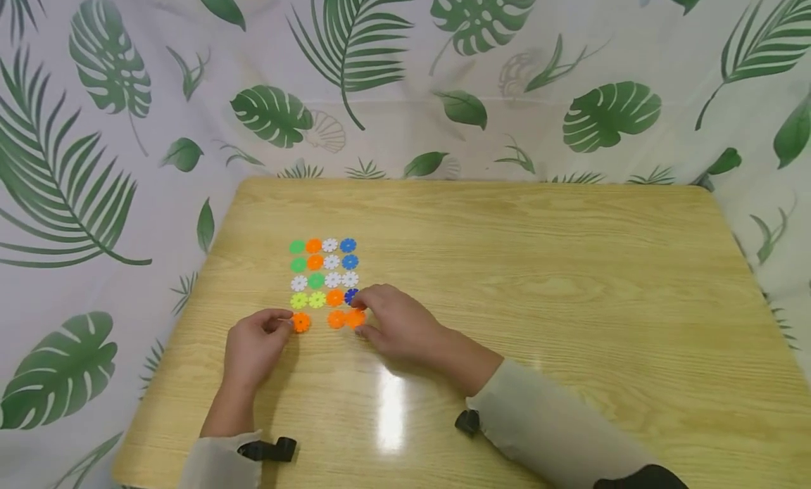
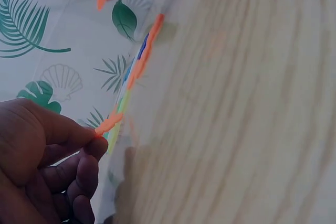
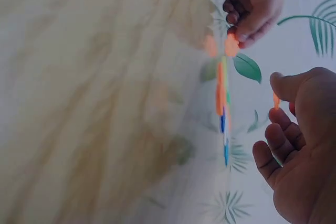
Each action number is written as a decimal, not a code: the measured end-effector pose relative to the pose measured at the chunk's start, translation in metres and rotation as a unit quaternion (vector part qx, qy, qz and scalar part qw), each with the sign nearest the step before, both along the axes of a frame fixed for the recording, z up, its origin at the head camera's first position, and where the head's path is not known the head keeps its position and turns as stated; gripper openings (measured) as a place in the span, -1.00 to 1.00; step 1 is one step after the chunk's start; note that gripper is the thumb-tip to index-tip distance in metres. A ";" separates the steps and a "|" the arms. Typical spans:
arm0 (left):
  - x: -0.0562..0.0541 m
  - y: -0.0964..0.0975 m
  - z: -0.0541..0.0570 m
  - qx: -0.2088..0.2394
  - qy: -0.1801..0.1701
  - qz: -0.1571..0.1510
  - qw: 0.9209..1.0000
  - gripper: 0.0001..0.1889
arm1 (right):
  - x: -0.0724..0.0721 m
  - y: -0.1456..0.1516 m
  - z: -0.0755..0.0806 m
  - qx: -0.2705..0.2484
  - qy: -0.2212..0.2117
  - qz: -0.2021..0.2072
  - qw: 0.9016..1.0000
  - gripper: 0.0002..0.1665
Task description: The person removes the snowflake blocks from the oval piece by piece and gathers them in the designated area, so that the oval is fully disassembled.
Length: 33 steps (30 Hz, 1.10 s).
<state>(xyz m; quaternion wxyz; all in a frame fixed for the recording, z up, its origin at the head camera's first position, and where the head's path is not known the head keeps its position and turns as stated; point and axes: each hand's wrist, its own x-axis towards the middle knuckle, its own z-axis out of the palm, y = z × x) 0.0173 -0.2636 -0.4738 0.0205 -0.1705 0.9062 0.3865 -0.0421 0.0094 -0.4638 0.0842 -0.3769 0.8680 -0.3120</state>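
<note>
In the head view, my left hand (image 1: 256, 341) pinches an orange flower-shaped disc (image 1: 301, 323) at the left end of the nearest row. That disc (image 2: 109, 123) is tilted, held by its edge between thumb and fingertip in the left wrist view. My right hand (image 1: 402, 320) pinches another orange flower disc (image 1: 357, 319) at the right end of that row. In the right wrist view, this disc (image 3: 276, 100) is raised above the tabletop, gripped edge-on. An orange disc (image 1: 336, 320) lies between the hands, close beside the right one. The right fingers partly cover a dark blue disc (image 1: 350, 297).
Several rows of flower discs lie beyond the hands: a green disc (image 1: 298, 247), a white disc (image 1: 330, 245), a blue disc (image 1: 348, 245) and a yellow-green disc (image 1: 299, 300) among them. The wooden table (image 1: 570, 278) meets a leaf-patterned cloth (image 1: 393, 144) behind.
</note>
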 end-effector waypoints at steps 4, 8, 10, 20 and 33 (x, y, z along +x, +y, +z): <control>-0.003 -0.003 -0.004 -0.005 -0.014 -0.002 1.000 -0.78 | -0.006 -0.028 -0.005 0.026 -0.016 -0.001 1.000 -0.66; -0.007 -0.003 -0.007 -0.007 -0.018 -0.004 1.000 -0.78 | -0.009 -0.049 -0.012 0.063 0.003 0.000 0.998 -0.72; -0.009 -0.004 -0.007 -0.012 -0.019 -0.004 1.000 -0.78 | -0.011 -0.058 -0.015 0.083 0.022 0.004 0.996 -0.72; -0.014 -0.004 -0.004 -0.023 -0.018 -0.010 1.000 -0.76 | -0.017 -0.080 -0.015 0.149 0.071 -0.001 0.986 -0.73; -0.011 -0.012 -0.008 -0.042 -0.024 0.012 0.999 -0.72 | -0.018 -0.081 -0.008 0.172 0.073 0.019 0.982 -0.70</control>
